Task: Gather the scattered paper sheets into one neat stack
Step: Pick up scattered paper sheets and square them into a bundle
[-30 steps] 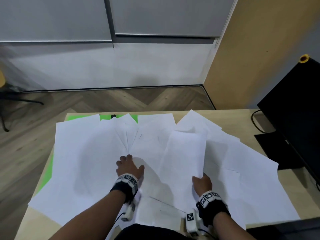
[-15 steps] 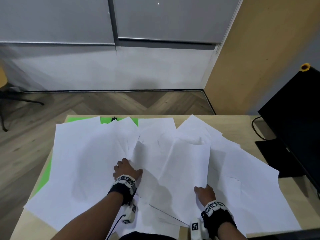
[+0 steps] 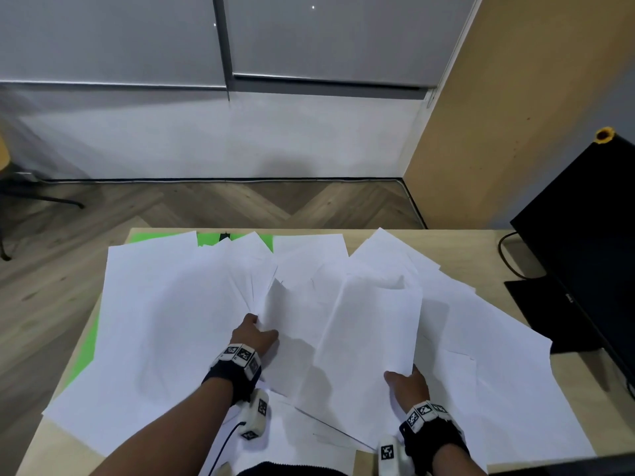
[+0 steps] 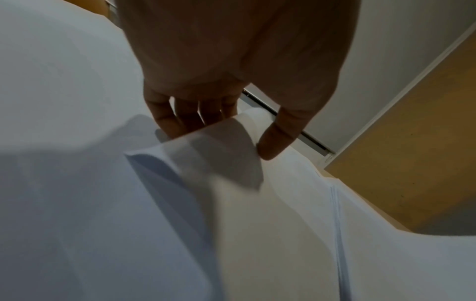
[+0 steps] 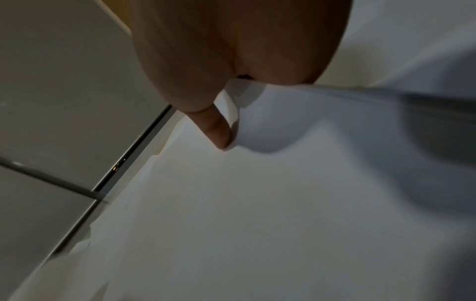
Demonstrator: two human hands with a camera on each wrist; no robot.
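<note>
Several white paper sheets (image 3: 165, 324) lie fanned and overlapping across the wooden table (image 3: 481, 249). My left hand (image 3: 255, 334) is at the middle of the fan, where its fingers (image 4: 167, 122) and thumb curl round the raised, curled edge of a sheet (image 4: 221, 146). Toward the near right, my right hand (image 3: 407, 381) pinches the near corner of a lifted, bowed sheet (image 3: 371, 324). In the right wrist view the thumb (image 5: 217, 130) presses on that paper edge (image 5: 233, 114); the other fingers are hidden behind the paper.
A green mat (image 3: 233, 239) shows under the sheets at the far and left edges. A black monitor (image 3: 591, 249) with its base and a cable stands at the right edge. Sheets overhang the table's near edge. Beyond the table are wooden floor and a wall.
My left hand went from lying on the sheets to gripping a sheet edge that now stands up. My right hand drew slightly toward me with its lifted sheet.
</note>
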